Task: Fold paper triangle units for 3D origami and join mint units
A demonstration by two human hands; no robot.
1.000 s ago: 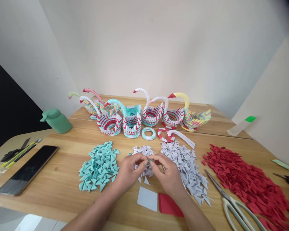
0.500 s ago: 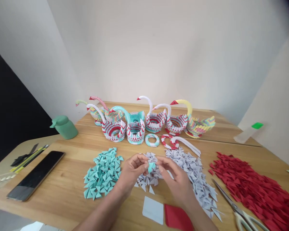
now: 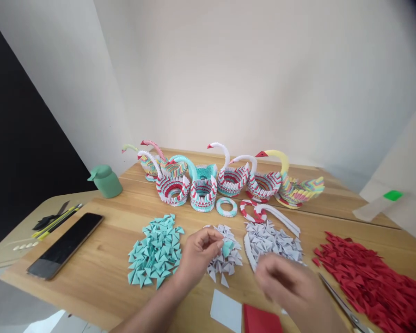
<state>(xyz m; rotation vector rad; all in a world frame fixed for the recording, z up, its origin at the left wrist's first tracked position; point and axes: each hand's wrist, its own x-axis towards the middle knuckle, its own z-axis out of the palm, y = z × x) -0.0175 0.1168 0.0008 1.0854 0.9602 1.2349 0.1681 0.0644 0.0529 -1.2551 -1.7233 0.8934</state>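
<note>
My left hand (image 3: 201, 252) is closed, with thumb and fingertips pinching a small turquoise folded paper piece (image 3: 227, 249) above a small pile of pale grey folded pieces (image 3: 224, 268). To the right, my right hand (image 3: 286, 282) is curled and smeared by motion. It is over the front of a larger pale grey pile (image 3: 275, 240), and its fingertips cannot be made out. Beside that hand a curved white paper strip (image 3: 249, 249) runs along the pile's left edge. Left of my left hand lies a pile of turquoise folded pieces (image 3: 156, 252).
Several paper swans (image 3: 203, 196) stand at the back, with a turquoise-white ring (image 3: 226, 207) before them. Red folded pieces (image 3: 370, 273) and scissors (image 3: 343, 303) lie right. White paper (image 3: 227, 310) and red paper (image 3: 261, 320) lie in front. Left are a phone (image 3: 65, 245) and green jug (image 3: 106, 181).
My right hand has drawn away from the turquoise piece, moving right and toward me. My left hand still holds the piece. The whole view has shifted slightly.
</note>
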